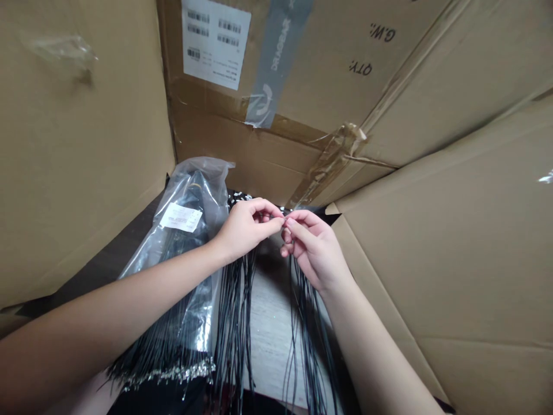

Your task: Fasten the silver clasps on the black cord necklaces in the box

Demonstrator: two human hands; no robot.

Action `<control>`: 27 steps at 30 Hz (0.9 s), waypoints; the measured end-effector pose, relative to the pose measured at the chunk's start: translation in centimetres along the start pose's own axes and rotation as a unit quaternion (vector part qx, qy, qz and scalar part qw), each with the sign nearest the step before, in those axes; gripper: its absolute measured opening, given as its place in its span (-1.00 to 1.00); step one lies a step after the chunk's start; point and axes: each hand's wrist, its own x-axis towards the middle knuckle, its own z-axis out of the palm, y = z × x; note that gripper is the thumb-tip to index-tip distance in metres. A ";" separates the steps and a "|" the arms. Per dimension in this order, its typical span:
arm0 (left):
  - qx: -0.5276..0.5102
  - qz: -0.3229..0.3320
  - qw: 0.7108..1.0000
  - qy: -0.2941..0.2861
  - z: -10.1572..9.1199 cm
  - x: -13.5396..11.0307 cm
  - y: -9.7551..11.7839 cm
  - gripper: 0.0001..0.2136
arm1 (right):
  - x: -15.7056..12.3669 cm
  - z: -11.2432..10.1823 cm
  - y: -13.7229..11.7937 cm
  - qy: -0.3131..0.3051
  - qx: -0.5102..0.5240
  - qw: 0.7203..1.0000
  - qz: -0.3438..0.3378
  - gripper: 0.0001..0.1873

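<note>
Two hands pinching at thin black cords inside an opened cardboard carton.

Nearest, the left hand (244,229) and right hand (310,249) meet fingertip to fingertip at centre frame, each grip closed to a pinch; whatever lies between them is too fine to make out. Black cords (235,323) hang below both hands over a pale wooden surface (270,328). At lower left, metal clasps (168,372) lie in a row beside a clear plastic bag (190,202) bearing a white label (181,217), its print unreadable. Beyond, at upper centre, the carton wall (224,121) carries a barcode sticker (215,43), grey tape (276,57) and upside-down printed "QTY" (360,68) and "G.W." (382,33).
</note>
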 end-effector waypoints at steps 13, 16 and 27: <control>0.066 -0.025 0.997 -0.022 -0.5 0.5 -0.3 -0.93 | 0.0 -0.3 0.4 0.039 -0.213 0.972 -0.096 -0.64; 0.066 -0.029 0.997 -0.036 -0.7 0.7 -0.3 -0.90 | 0.0 -0.5 0.4 0.023 -0.278 0.952 -0.127 -0.69; 0.070 -0.024 0.994 -0.076 -1.5 1.2 -0.2 -0.87 | 0.4 -0.3 0.8 0.045 -0.152 0.984 -0.086 -0.57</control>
